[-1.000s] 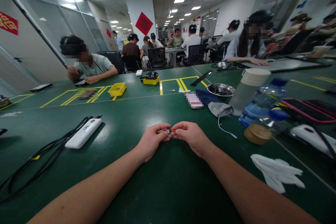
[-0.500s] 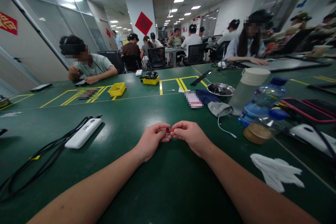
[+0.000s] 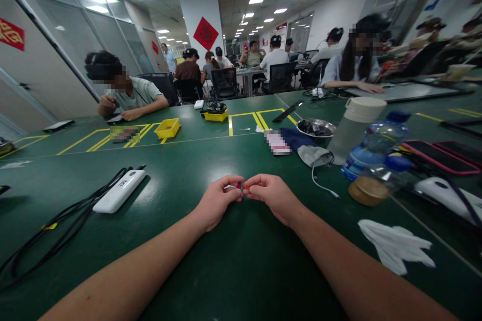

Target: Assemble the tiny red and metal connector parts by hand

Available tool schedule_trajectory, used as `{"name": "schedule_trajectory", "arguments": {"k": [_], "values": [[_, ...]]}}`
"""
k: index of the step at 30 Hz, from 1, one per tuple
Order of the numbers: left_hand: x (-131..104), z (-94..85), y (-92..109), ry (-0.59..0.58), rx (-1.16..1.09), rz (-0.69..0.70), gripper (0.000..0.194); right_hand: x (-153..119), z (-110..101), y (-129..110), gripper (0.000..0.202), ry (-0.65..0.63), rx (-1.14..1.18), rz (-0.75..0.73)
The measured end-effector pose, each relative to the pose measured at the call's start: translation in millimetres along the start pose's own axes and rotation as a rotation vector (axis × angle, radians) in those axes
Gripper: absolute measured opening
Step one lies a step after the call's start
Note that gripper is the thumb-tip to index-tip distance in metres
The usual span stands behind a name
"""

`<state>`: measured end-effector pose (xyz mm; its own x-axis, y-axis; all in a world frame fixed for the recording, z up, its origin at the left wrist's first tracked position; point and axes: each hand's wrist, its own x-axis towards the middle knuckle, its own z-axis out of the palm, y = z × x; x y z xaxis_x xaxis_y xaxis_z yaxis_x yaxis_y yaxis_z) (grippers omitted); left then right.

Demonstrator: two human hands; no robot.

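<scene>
While two bare forearms slant in from the lower corners of the frame, the hands meet near its centre, just above the bench (image 3: pixel 241 266). The left hand (image 3: pixel 218 201) has its thumb and fingers curled nearly together, its grip holding a small red piece (image 3: pixel 238 185) at the tips. The right hand (image 3: pixel 274 196) pinches a small orange piece (image 3: pixel 247 187) between thumb and fingertips, its grip almost closed. Both pieces sit side by side at mid-frame, but whether they touch is too small to tell. At centre left lies a white device (image 3: pixel 119 191) beside black cables (image 3: pixel 98 193); a yellow tray (image 3: pixel 168 133) stands above it. Right of centre are a metal bowl (image 3: pixel 318 134) and a blue-capped bottle (image 3: pixel 371 143), with a crumpled white cloth (image 3: pixel 397 246) at lower right.
</scene>
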<state>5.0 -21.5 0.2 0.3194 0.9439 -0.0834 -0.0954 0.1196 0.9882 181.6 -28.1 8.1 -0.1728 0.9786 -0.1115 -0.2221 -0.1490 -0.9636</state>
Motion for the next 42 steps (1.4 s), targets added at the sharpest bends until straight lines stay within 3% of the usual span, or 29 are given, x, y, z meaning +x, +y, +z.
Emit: {"name": "schedule_trajectory", "arguments": {"k": [26,29,42], "values": [[2.3,-0.1,-0.1,0.006,-0.184,-0.052,0.022,-0.4,-0.7,0.7,0.019,0.040,-0.091,-0.039],[0.8,1.7,3.1,0.018,-0.173,-0.051,0.023,1.1,0.1,-0.4,0.012,0.064,-0.040,-0.013],[0.2,2.3,3.5,-0.001,-0.121,-0.042,0.030,0.6,1.1,-1.9,0.014,0.025,-0.017,0.003]]}}
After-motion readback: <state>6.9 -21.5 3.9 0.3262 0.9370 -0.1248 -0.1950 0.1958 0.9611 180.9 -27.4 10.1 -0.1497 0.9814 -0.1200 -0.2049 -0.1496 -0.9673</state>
